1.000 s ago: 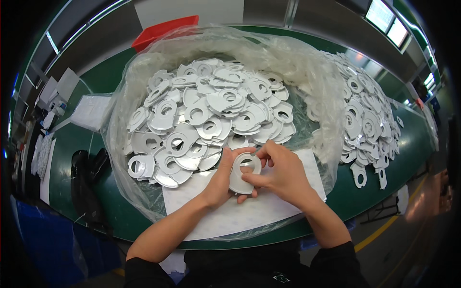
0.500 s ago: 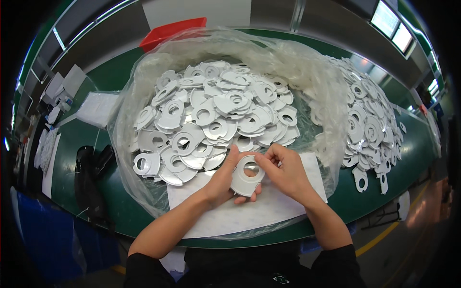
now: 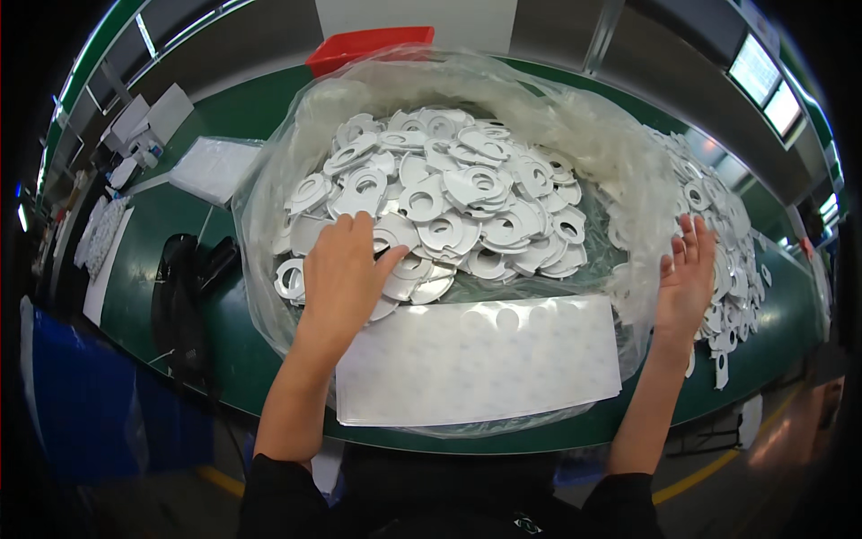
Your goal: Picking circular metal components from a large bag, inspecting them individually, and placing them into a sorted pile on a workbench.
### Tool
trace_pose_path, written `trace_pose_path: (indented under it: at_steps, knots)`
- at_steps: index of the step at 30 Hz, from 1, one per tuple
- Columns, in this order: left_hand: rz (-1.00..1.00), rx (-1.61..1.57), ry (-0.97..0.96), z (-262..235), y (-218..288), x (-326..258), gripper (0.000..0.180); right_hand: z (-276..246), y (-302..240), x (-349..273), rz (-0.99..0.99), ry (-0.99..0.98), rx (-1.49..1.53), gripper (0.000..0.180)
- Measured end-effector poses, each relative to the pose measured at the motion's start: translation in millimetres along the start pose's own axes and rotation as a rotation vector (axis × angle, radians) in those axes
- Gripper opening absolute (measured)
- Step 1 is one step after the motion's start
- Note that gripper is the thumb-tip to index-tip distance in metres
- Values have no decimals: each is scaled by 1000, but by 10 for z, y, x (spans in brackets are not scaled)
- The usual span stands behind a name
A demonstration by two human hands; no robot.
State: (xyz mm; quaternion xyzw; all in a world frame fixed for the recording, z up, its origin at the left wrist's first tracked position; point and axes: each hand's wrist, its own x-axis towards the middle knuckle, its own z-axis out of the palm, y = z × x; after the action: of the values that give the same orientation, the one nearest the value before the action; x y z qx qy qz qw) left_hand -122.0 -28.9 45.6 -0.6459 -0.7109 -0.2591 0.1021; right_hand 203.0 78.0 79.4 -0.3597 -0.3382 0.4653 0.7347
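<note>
Our left hand rests fingers-down on white discs heaped in a clear bag on the green surface, while our right hand hovers open over a second pile.

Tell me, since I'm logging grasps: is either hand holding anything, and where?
Nothing is held. The left hand rests on flat white ring-shaped parts; the right hand hovers open.

We see the open plastic bag mid-table, holding a heap of flat ring parts. Before it, at the near edge, lies a sheet of stickers. A second pile of ring parts lies right of the bag. A tray stands behind it at the far edge; a stack of sheets lies left.
</note>
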Motion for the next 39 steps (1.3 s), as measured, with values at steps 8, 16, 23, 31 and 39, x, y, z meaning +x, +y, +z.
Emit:
trace_pose_path:
  at_steps: [8,16,23,31,39]
  knots:
    - [-119,118,-57,52,-57,7,42,381,515,-953,-457,-1259,-806,20]
    - [-118,-126,3,-95,91,36,21,452,580,-1293,-288,-1516,-1075,36]
    - [-355,-1510,-46,30,245,28,21,482,543,-1291,-170,-1551,-1148,26]
    - [-705,-2341,-581,501,501,-226,53,364,580,-1254,-419,-1559,-956,24]
    - [-753,-2103,-690,576,587,-220,60,471,188,-1072,30,-1482,-395,21]
